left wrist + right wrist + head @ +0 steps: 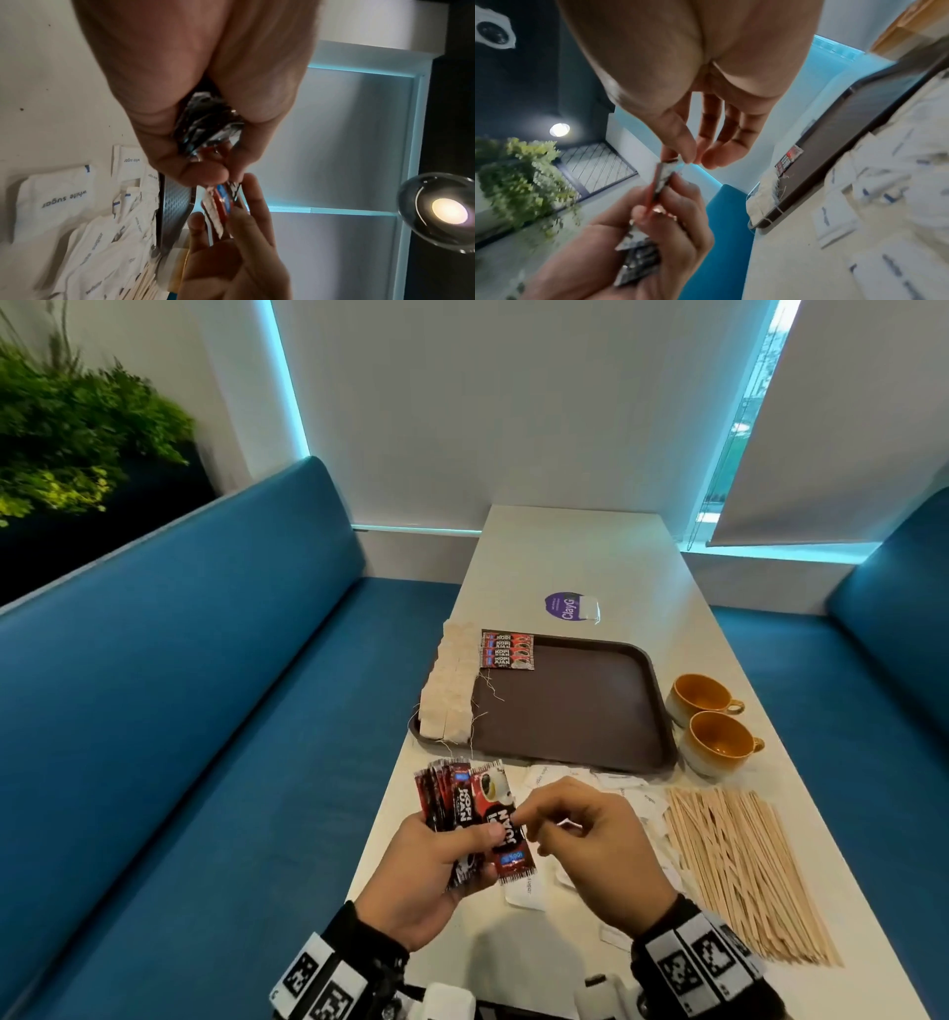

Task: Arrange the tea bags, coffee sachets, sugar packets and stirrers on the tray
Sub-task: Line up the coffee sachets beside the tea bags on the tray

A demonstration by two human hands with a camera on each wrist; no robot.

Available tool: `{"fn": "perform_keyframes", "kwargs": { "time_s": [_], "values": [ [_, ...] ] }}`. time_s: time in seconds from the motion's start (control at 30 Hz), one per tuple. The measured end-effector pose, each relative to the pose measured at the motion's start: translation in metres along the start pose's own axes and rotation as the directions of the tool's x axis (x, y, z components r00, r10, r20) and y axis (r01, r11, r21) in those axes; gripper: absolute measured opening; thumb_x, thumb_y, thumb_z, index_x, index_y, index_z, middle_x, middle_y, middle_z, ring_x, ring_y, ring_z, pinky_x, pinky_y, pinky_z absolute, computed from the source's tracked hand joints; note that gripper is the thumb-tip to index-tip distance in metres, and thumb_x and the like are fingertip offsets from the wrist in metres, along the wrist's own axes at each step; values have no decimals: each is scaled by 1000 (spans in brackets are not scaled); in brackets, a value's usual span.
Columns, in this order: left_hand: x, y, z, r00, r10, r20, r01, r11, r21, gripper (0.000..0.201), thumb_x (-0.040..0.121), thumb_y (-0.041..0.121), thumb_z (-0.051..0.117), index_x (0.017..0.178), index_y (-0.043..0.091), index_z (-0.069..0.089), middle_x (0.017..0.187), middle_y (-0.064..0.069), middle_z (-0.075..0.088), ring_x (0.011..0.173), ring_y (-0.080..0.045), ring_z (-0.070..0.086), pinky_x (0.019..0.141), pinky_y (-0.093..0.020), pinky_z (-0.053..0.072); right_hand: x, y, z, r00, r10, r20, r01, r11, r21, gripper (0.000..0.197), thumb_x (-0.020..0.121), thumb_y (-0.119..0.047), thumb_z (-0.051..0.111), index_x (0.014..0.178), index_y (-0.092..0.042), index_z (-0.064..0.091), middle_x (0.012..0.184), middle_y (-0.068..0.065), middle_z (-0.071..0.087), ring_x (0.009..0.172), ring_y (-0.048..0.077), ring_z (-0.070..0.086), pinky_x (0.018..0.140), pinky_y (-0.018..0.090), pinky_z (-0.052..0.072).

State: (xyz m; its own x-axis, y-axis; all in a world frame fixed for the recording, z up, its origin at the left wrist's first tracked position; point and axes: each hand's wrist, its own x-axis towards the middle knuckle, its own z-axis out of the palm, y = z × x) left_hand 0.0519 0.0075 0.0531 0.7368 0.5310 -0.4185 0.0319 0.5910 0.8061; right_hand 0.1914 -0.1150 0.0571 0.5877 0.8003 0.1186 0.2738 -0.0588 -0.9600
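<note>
The right hand (590,850) covers the middle of the sugar packets (616,785) on the counter (539,557), so their number cannot be told. In the left hand (436,870) the fanned coffee sachets (464,806) overlap (only the front one shows its whole face), their lower ends hidden under the fingers (480,834). At the lower right of the right wrist view the packets' print blurs beyond reading. The head view's bottom edge cuts off both wrists.

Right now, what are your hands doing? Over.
Left hand holds coffee sachets. Right hand pinches the front one. Tray mostly bare, nothing blocking.
</note>
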Motion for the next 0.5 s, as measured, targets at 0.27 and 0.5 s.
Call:
{"fn": "perform_keyframes", "kwargs": {
  "time_s": [0.27, 0.5],
  "values": [
    [-3, 10, 1, 999, 10, 53, -18, 988, 157, 19, 82, -13, 70, 90, 3, 75, 92, -20, 75, 79, -26, 73, 63, -30, 57, 11, -15, -14, 972, 223, 70, -233, 949, 213, 27, 88, -8, 76, 112, -20, 71, 87, 19, 71, 57, 20, 60, 49, 29, 48],
    [13, 13, -9, 998, -50, -45, 46, 996, -80, 28, 81, 15, 76, 104, 2, 68, 86, -13, 66, 69, -20, 62, 53, -28, 50, 33, -11, -31, 947, 293, 135, -315, 931, 183, 17, 86, 3, 75, 102, -1, 75, 89, 27, 73, 63, 26, 63, 55, 29, 57]
  ]
}}
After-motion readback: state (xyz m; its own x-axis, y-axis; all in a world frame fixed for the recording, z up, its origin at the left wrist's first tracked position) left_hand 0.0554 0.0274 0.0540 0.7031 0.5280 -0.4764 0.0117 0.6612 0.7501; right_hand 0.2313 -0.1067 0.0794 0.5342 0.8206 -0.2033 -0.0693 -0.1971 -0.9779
